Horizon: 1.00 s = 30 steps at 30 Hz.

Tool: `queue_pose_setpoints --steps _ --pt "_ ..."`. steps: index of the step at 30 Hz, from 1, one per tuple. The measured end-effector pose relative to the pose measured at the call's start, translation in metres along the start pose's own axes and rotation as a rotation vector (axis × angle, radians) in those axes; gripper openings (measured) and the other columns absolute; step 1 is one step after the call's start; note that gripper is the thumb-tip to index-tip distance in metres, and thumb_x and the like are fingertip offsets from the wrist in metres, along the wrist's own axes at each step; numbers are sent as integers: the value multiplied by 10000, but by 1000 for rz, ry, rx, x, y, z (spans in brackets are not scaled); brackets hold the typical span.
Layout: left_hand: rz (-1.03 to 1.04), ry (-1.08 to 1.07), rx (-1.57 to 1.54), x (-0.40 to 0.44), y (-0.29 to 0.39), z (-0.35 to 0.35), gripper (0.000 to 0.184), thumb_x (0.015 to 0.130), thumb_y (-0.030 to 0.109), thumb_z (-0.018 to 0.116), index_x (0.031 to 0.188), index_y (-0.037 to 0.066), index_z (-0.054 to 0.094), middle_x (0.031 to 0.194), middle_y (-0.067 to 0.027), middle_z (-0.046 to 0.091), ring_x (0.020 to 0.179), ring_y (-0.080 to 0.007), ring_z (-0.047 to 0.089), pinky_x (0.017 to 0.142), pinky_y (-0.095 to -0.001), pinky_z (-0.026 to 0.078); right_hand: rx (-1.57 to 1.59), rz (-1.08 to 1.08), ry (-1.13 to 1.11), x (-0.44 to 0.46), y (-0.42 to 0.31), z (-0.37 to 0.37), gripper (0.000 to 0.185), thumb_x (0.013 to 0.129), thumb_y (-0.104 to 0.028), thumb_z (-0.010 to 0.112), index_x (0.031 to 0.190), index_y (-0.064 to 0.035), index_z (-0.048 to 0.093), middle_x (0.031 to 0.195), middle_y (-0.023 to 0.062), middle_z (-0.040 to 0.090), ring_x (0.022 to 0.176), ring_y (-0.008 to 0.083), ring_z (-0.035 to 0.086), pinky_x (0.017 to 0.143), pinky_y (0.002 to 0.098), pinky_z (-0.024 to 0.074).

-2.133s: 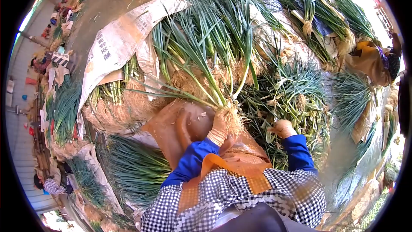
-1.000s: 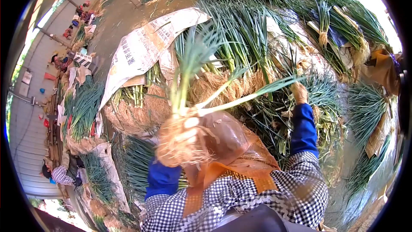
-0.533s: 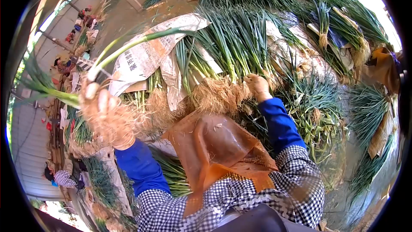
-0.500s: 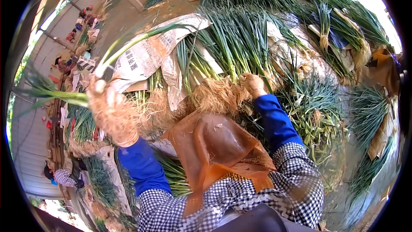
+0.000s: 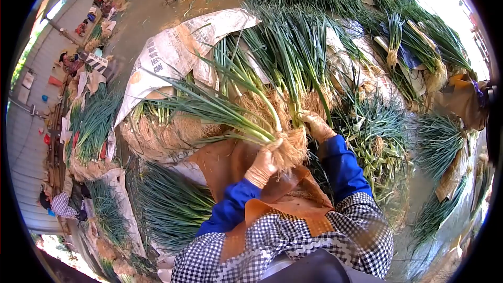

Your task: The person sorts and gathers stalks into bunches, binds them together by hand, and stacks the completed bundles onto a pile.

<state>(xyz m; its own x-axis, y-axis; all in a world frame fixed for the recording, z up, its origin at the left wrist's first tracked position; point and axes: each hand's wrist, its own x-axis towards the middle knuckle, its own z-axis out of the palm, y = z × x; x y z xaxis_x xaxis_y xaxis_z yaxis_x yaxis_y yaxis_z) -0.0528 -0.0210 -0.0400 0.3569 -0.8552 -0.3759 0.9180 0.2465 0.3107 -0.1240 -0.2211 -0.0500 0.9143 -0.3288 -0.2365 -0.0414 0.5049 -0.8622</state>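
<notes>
My left hand (image 5: pixel 263 166) is closed round the root end of a bunch of green onions (image 5: pixel 243 126), whose leaves spread to the upper left. The bunch's pale roots hang over the brown apron (image 5: pixel 215 160) on my lap. Just to the right, my right hand (image 5: pixel 316 127) has its fingers pressed at the base of a stalk by the upright onion pile (image 5: pixel 293 47); its fingertips are partly hidden by stems and roots. Both hands wear tan gloves.
A printed white sack (image 5: pixel 157 57) lies over onions at the upper left. More onions (image 5: pixel 170 204) lie beside my left arm, and loose leaves and trimmings (image 5: pixel 374 152) are heaped beyond my right arm. Another person (image 5: pixel 64 205) is at the far left.
My left hand has come back from the far left to the middle with its bunch, now over the apron. My right hand stays by the pile, with a stalk now at its fingers.
</notes>
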Motion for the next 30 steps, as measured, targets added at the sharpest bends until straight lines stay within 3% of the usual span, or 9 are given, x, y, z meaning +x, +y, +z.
queue_pose_setpoints --steps 3,7,10,14,16,19,21,25,30 --pt "-197 -51 -82 -1 -32 15 313 836 89 534 1134 -2 511 1047 -119 591 942 -227 584 840 -364 481 -517 -277 -151 -5 16 -9 221 866 -196 488 981 -55 613 869 3 588 728 77 514 644 225 410" --pt "-125 -2 -61 4 -47 -1 264 820 34 530 1083 3 538 1009 -102 594 907 -206 588 797 -316 495 -430 -31 100 14 11 -3 350 890 -303 471 996 8 592 893 45 614 824 148 552 751 268 424" --pt "17 89 15 22 -65 -18 228 820 20 522 1046 30 545 944 -77 597 848 -194 589 749 -309 501 -1658 -56 360 34 11 8 327 870 -365 493 931 -67 611 810 27 633 699 202 604 598 351 473" --pt "161 197 51 32 -71 -21 197 824 21 514 1016 54 545 880 -63 594 794 -191 584 712 -314 501 -2015 -206 309 1 8 31 270 876 -327 474 718 -129 568 591 44 531 560 193 587 482 300 463" --pt "58 204 -23 43 -71 -36 190 829 39 507 1014 45 552 908 -89 602 818 -204 594 712 -319 510 -1856 -433 237 -31 25 20 170 873 -239 478 765 -136 558 563 -4 467 473 104 477 431 247 420" --pt "58 231 -100 28 -54 -8 172 817 35 516 978 11 571 857 -92 613 765 -202 607 671 -317 523 -340 -381 437 -95 14 -11 209 885 -211 500 755 -77 593 625 95 563 533 117 523 476 273 413" --pt "38 170 -183 28 -53 -13 195 821 40 503 998 -5 571 884 -108 620 794 -212 613 701 -331 524 -965 -121 703 -126 -20 -49 344 891 -342 469 741 -58 592 630 120 601 584 272 580 489 337 442" --pt "53 -95 -191 28 -51 -15 286 831 -16 454 1109 -52 511 1023 -143 583 952 -236 575 879 -331 465 -1744 357 101 -93 -5 -75 426 884 -453 419 910 -83 628 685 118 621 662 306 594 630 388 459" --pt "-154 -360 -344 12 -40 0 280 839 83 504 1100 -19 498 912 -99 551 783 -186 531 664 -294 454 294 24 72 6 24 10 429 889 -397 451 1136 -50 497 909 39 579 784 172 539 699 286 446"
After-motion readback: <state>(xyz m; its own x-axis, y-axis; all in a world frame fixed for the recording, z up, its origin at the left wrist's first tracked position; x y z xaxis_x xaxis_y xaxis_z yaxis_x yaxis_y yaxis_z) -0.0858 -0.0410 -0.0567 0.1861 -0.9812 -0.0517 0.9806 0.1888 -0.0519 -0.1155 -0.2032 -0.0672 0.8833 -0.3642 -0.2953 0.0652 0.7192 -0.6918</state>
